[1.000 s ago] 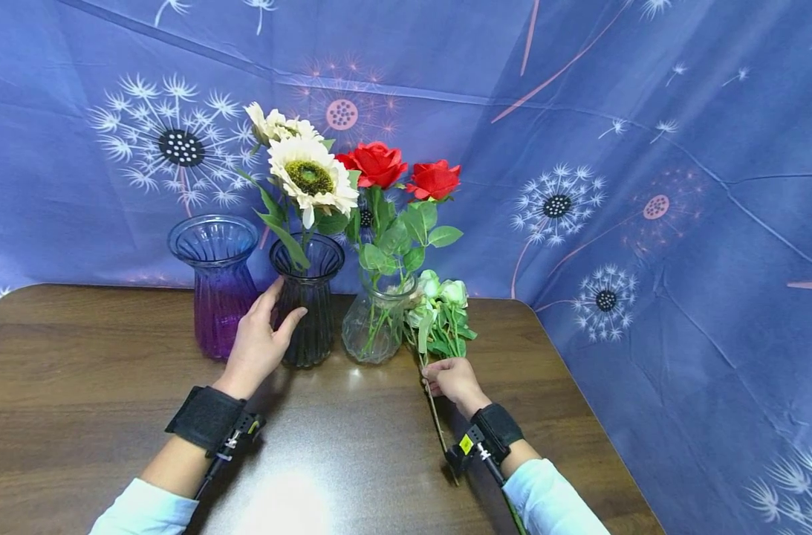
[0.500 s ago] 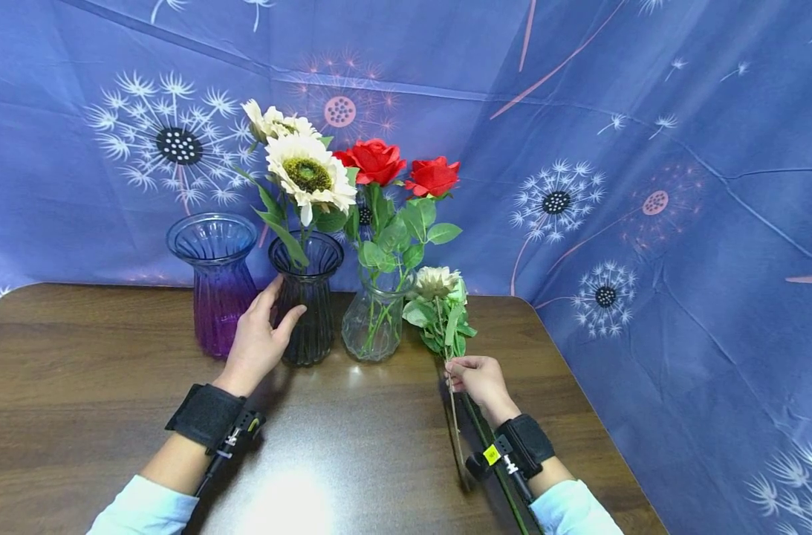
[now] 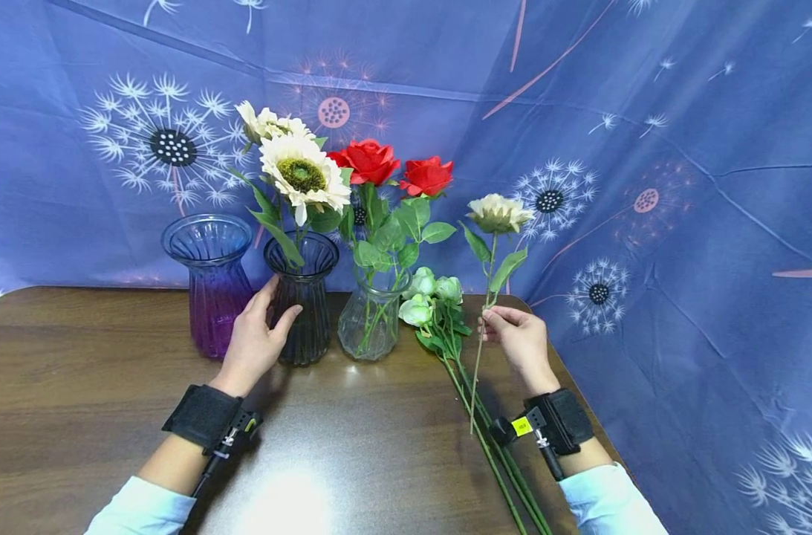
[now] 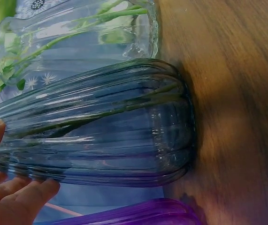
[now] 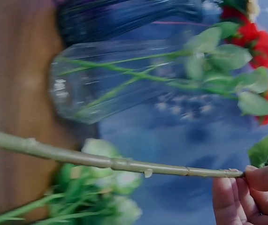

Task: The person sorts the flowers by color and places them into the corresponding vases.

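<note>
My right hand (image 3: 518, 340) pinches a cream sunflower (image 3: 501, 214) by its stem, upright, with the bloom raised above the table's right side. In the right wrist view the bare lower stem (image 5: 91, 160) runs from thumb and fingers toward the left. My left hand (image 3: 253, 338) grips the dark grey ribbed glass vase (image 3: 307, 319) around its side, thumb in front; the left wrist view shows fingers (image 4: 26, 194) on the glass. Two cream sunflowers (image 3: 301, 174) stand in that vase, their stems (image 4: 91, 115) visible through it.
A blue-purple vase (image 3: 213, 297) stands left of the grey one. To its right, a clear vase (image 3: 368, 327) holds red roses (image 3: 372, 161). Pale green roses (image 3: 419, 308) lie on the wooden table (image 3: 352, 461), stems toward the front right. A blue dandelion-print cloth (image 3: 446, 89) hangs behind.
My right hand has moved right and up, lifting the cream sunflower from low over the pale green roses to upright on their right. The left hand stays on the grey vase.
</note>
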A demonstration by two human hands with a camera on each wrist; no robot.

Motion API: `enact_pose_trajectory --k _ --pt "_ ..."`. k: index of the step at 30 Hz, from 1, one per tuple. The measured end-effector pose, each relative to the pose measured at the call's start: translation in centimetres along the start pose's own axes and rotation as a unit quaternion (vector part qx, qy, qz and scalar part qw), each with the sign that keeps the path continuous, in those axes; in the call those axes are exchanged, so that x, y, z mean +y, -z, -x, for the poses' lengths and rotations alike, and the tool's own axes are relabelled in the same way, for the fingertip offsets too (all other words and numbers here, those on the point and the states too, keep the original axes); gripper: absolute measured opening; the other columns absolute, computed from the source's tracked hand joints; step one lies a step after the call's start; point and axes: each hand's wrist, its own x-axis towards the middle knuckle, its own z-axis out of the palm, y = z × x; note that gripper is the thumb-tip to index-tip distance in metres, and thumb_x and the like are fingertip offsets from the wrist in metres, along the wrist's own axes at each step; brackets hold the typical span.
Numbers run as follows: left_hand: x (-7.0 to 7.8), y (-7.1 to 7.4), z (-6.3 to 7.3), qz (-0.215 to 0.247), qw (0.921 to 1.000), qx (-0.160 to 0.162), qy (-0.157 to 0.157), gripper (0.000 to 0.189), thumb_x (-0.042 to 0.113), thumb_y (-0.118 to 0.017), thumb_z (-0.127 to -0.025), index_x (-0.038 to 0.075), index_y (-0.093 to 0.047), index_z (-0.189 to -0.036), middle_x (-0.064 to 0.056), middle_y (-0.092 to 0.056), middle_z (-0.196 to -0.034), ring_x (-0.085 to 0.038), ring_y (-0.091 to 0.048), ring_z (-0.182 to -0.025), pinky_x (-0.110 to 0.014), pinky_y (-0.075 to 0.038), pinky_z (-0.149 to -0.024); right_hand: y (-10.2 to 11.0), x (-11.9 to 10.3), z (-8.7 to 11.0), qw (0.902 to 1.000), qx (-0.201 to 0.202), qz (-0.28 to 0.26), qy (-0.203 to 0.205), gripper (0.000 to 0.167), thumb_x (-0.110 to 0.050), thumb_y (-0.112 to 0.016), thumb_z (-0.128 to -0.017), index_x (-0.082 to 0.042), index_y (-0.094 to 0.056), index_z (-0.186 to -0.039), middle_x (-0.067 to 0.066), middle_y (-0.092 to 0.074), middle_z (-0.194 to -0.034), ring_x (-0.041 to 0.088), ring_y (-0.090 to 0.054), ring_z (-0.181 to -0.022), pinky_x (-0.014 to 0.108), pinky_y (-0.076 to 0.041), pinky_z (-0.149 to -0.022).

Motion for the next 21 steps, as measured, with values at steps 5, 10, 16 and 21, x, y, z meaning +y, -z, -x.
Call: enact_pose_trajectory --k 5,10,16,21 --pt "-0.1 0.0 0.0 -0.001 1.0 -0.001 -0.005 0.061 0.015 -0.064 -0.089 -0.002 -0.037 -0.14 -0.028 -0.048 -0.133 -0.042 -0.052 -0.116 -0.054 -0.046 -0.092 -0.3 -3.5 -0.3 0.9981 0.028 -0.021 0.052 0.024 -0.004 -0.059 -0.09 0.014 -0.058 -0.105 -0.014 -0.064 -0.062 0.001 -0.062 -0.056 0.019 -0.055 -0.059" --pt "-0.2 0.1 0.1 0.0 1.0 0.003 -0.008 0.061 0.015 -0.065 -0.088 -0.002 -0.037 -0.14 -0.028 -0.048 -0.133 -0.042 -0.052 -0.116 -0.054 -0.046 -0.092 -1.3 -6.9 -0.5 0.9936 0.031 -0.032 0.104 0.018 -0.005 -0.06 -0.089 0.009 -0.061 -0.1 -0.012 -0.065 -0.065 0.002 -0.063 -0.059 0.018 -0.055 -0.06" --pt "0.0 0.1 0.2 -0.002 0.9999 0.012 -0.012 0.061 0.014 -0.066 -0.087 -0.002 -0.039 -0.139 -0.028 -0.051 -0.131 -0.042 -0.054 -0.113 -0.053 -0.047 -0.091 -3.7 -10.8 -0.2 0.9817 0.013 -0.083 0.171 0.005 -0.001 -0.062 -0.087 0.003 -0.063 -0.088 -0.007 -0.066 -0.066 0.005 -0.063 -0.059 0.02 -0.056 -0.059" --pt "0.0 0.0 0.2 -0.004 0.9998 0.016 -0.014 0.061 0.015 -0.066 -0.087 -0.002 -0.04 -0.139 -0.028 -0.051 -0.13 -0.042 -0.055 -0.111 -0.053 -0.046 -0.09 -6.0 -13.8 0.2 0.9679 -0.005 -0.116 0.223 0.004 0.0 -0.062 -0.087 0.004 -0.064 -0.087 -0.004 -0.066 -0.066 0.006 -0.063 -0.059 0.021 -0.056 -0.058"
